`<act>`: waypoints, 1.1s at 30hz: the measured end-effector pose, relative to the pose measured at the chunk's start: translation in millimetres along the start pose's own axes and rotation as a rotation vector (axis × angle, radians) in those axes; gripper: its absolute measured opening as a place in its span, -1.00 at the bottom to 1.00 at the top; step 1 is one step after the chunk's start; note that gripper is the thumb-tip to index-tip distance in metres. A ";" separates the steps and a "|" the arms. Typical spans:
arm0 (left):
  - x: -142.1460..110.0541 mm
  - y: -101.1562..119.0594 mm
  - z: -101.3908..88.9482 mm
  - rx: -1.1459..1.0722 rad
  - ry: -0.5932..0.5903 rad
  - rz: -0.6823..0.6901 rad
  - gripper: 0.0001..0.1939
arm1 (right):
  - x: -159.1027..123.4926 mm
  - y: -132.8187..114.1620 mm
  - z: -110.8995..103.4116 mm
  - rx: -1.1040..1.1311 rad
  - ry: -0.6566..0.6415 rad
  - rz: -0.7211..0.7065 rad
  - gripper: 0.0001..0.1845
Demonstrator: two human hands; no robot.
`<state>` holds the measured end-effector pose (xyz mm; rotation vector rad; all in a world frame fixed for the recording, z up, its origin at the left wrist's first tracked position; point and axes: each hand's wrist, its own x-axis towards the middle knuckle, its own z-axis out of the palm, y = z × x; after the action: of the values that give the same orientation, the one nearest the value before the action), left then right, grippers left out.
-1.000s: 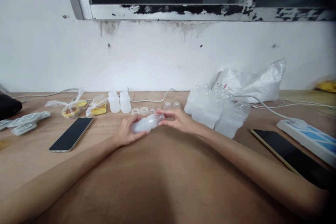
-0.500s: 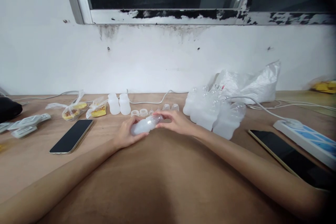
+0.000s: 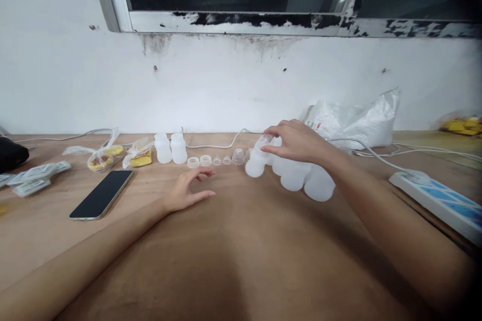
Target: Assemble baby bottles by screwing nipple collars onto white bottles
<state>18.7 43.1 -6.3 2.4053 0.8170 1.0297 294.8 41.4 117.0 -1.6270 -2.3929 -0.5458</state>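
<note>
My right hand (image 3: 297, 143) grips a translucent white plastic bottle (image 3: 257, 160) by its capped neck, tilted, at the left edge of a pile of like bottles (image 3: 301, 175) lying on the wooden table (image 3: 233, 241). My left hand (image 3: 188, 191) rests on the table with fingers spread and curled, holding nothing. In front of it lies a row of small parts: two white rings (image 3: 199, 161), two tiny cones (image 3: 222, 160) and clear caps (image 3: 238, 156). Two upright bottles (image 3: 171, 148) without caps stand to the left of the row.
A phone (image 3: 101, 194) lies face up on the left, near small bags of yellow bits (image 3: 120, 154) and flat white packets (image 3: 33, 178). A white plastic sack (image 3: 357, 120) leans on the wall. A power strip (image 3: 437, 195) and cables lie on the right.
Both hands held the bottle at centre before. The left hand has let go and stays put; the right hand has carried the bottle right and back to the pile.
</note>
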 end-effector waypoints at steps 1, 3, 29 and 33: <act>0.1 0.2 0.0 0.007 -0.003 -0.004 -0.60 | 0.9 1.1 2.3 -0.057 -0.015 0.010 -0.55; 0.3 0.1 0.2 0.018 -0.006 -0.017 -0.61 | 2.5 0.3 5.9 -0.128 -0.037 0.034 -0.55; -2.1 8.6 -2.1 0.343 -0.328 0.113 -0.40 | -0.4 -34.7 23.9 0.111 0.226 -0.064 -0.49; -5.4 13.5 -4.8 0.397 -0.532 0.140 -0.25 | -27.6 -86.7 60.6 0.356 -0.125 -0.212 -0.29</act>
<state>17.0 30.1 1.5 2.9042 0.7099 0.2395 227.6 14.1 35.1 -1.3007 -2.5852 -0.0395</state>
